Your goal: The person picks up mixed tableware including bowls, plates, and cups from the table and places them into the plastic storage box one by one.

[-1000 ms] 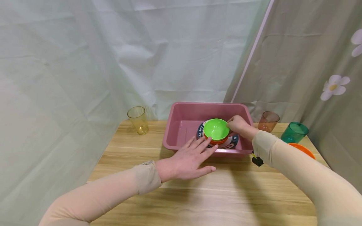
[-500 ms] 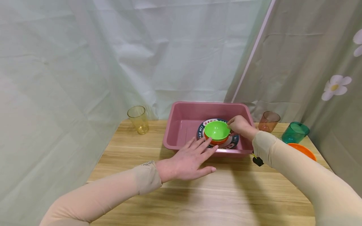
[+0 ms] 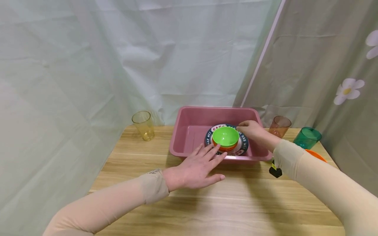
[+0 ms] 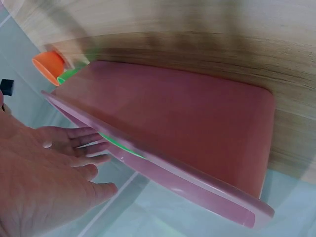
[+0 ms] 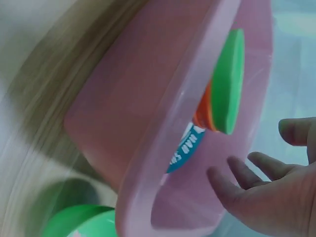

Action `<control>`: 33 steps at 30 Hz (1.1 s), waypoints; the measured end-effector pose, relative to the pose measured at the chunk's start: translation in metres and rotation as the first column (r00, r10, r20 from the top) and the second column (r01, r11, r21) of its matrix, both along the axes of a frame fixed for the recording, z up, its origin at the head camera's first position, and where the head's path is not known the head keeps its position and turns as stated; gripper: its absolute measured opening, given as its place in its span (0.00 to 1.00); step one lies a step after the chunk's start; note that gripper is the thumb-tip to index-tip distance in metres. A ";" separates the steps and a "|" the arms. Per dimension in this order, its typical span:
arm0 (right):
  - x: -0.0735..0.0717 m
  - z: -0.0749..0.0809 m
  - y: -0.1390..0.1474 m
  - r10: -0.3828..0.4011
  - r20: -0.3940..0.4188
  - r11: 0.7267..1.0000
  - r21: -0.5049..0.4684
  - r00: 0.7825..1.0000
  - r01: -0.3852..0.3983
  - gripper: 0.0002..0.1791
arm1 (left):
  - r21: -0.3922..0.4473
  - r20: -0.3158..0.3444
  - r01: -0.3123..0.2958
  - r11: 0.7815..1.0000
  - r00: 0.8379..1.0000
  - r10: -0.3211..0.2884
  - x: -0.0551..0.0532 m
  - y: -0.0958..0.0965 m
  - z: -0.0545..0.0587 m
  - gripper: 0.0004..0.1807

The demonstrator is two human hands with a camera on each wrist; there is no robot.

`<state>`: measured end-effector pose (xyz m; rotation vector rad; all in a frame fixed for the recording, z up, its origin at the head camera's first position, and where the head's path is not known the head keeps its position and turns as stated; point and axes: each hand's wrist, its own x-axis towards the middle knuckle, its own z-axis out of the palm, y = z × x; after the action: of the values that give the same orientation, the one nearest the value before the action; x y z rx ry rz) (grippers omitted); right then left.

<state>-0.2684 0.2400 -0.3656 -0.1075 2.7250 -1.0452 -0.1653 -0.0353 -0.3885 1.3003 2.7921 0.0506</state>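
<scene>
A green bowl (image 3: 225, 135) sits nested on top of orange bowls (image 3: 226, 149), upright on a plate (image 3: 244, 144) with a dark lettered rim. The stack and plate stand inside a pink plastic basin (image 3: 217, 114), right of its middle. My right hand (image 3: 254, 131) is over the basin's right side, and in the right wrist view its thumb and fingers are apart from the green bowl (image 5: 229, 84), holding nothing. My left hand (image 3: 195, 168) spreads its fingers over the basin's front rim, with the fingertips close to the stack and nothing gripped.
Left of the basin stands a clear yellow cup (image 3: 144, 126). On the right are a reddish clear cup (image 3: 280, 126), a teal cup (image 3: 307, 137) and an orange bowl (image 3: 316, 155), partly hidden by the sleeve. A small black object (image 3: 275, 171) shows beside my right cuff.
My right hand has let go of the green bowl's rim and shifted slightly away from it to the right. The green bowl now rests level on the stack. My left hand has barely moved.
</scene>
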 end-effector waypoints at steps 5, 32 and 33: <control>0.022 0.010 0.007 0.090 -0.079 0.996 0.029 0.993 -0.088 0.38 | 0.010 0.003 -0.010 1.000 1.000 0.010 -0.001 0.000 0.000 0.46; 0.148 -0.018 0.005 0.396 -0.341 0.826 0.538 0.853 -0.168 0.49 | 0.056 -0.035 -0.082 0.995 0.996 0.084 -0.008 -0.018 -0.004 0.45; 0.150 -0.018 0.006 0.386 -0.333 0.831 0.531 0.860 -0.167 0.48 | 0.056 -0.034 -0.081 0.995 0.996 0.083 -0.008 -0.017 -0.004 0.45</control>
<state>-0.1189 0.2459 -0.3834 -0.7144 3.1283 -0.2413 -0.1734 -0.0526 -0.3928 1.2087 2.8941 0.1091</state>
